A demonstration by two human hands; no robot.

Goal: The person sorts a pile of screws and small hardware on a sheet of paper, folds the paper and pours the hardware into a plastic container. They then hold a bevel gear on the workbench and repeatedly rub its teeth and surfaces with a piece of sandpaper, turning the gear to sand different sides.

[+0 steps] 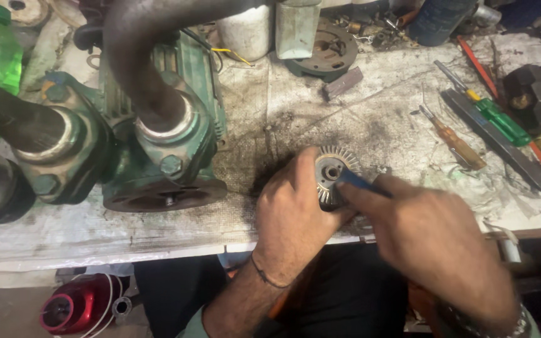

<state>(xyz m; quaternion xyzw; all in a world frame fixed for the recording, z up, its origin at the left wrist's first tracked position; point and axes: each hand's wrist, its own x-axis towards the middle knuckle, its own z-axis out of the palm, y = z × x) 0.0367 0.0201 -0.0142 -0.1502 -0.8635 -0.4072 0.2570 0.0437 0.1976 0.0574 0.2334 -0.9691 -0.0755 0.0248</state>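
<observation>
Both forearms come up from the bottom edge, meeting at the bench's (158, 241) near edge, right of the green pump (158, 144). Left hand (292, 216) is curled around a finned metal wheel (332, 175), gripping its rim and tilting its hub toward the camera. Right hand (433, 241), blurred, pinches a blue-handled tool (361, 183) whose tip sits at the hub bore. Working the bore well likely calls for a firm left grip and short, controlled strokes so the tip does not slip onto the fins.
</observation>
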